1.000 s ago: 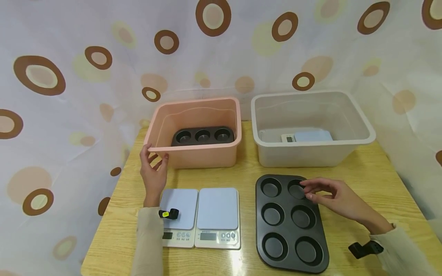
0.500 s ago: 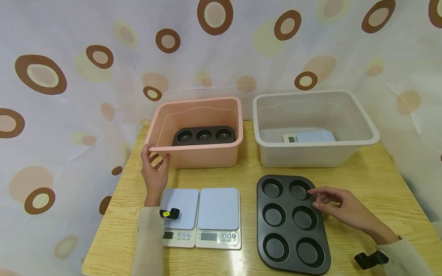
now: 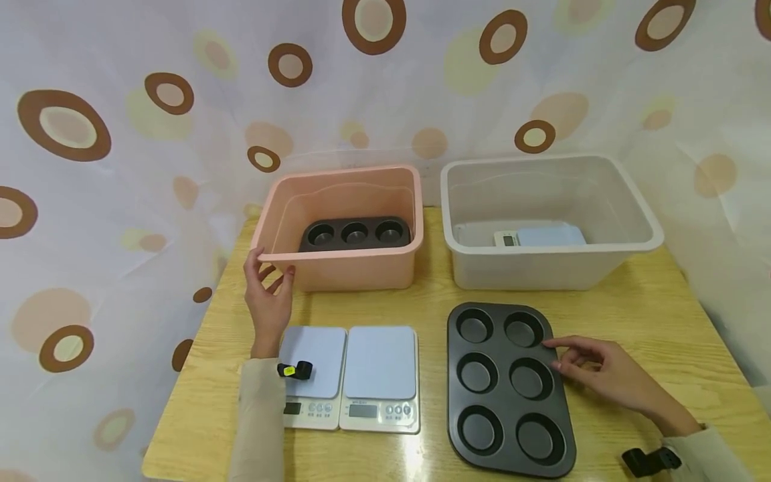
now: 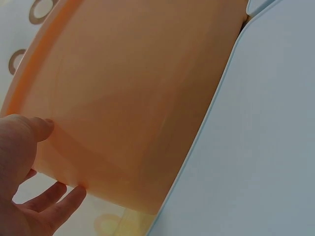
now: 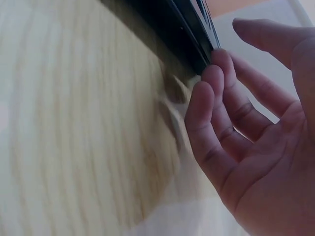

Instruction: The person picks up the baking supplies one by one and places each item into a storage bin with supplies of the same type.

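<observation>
At the front left corner of the pink plastic bin [image 3: 355,271], my left hand [image 3: 268,308] grips the rim, thumb on the front wall and fingers round the side. The left wrist view shows that thumb pressed to the bin's wall [image 4: 123,88]. My right hand [image 3: 608,375] is beside the dark muffin pan [image 3: 503,361], its relaxed fingertips right at the pan's right edge. In the right wrist view the thumb of the right hand [image 5: 266,132] stands apart from the pan. The pan lies flat, its cups empty.
Two kitchen scales [image 3: 382,361] lie side by side below the pink bin, partly under my left wrist. Another muffin pan [image 3: 337,242] sits inside the pink bin. A grey-white bin [image 3: 524,271] at the back right holds a scale [image 3: 551,235]. Patterned cloth [image 3: 361,94] hangs behind.
My right hand has drawn back to the right and toward me, from over the pan's top right cup to its right edge. The left hand keeps its hold on the bin.
</observation>
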Motion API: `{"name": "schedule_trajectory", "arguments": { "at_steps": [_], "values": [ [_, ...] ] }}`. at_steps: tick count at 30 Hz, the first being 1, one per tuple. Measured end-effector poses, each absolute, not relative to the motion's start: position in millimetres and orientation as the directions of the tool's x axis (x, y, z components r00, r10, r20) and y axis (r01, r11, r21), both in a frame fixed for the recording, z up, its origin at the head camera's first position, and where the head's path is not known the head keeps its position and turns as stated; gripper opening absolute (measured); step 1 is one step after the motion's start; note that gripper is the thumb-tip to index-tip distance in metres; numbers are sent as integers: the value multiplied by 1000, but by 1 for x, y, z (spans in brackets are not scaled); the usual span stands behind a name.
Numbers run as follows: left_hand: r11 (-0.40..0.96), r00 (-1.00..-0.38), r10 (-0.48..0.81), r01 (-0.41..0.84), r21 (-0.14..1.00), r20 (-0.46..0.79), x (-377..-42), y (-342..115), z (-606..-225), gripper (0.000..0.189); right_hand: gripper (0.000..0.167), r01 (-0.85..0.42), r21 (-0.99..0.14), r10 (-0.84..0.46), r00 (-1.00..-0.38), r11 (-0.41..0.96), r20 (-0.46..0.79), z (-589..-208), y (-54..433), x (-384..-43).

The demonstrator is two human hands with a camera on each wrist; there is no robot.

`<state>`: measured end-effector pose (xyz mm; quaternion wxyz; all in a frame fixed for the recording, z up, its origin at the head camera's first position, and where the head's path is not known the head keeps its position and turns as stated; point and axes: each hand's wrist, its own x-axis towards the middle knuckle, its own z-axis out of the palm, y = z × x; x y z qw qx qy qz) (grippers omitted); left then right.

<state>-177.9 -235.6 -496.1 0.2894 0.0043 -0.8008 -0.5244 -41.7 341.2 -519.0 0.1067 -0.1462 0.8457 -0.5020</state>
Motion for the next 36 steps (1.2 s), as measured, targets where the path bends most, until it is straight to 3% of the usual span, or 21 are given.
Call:
{"name": "schedule_trajectory", "arguments": {
  "at_steps": [9,27,36],
  "values": [
    [453,-829,-317,295,841,461,-179,-236,-501,64,44,-148,-874,-404,-913,463,-59,-519,350,-39],
    [451,-830,-350,258,855,435,-179,-230,-495,66,79,213,-942,-514,-796,258,-321,-523,359,-28],
    [436,-837,-344,259,862,426,-166,-216,-471,65,100,246,-965,-615,-749,86,-246,-532,355,-23]
  ]
}}
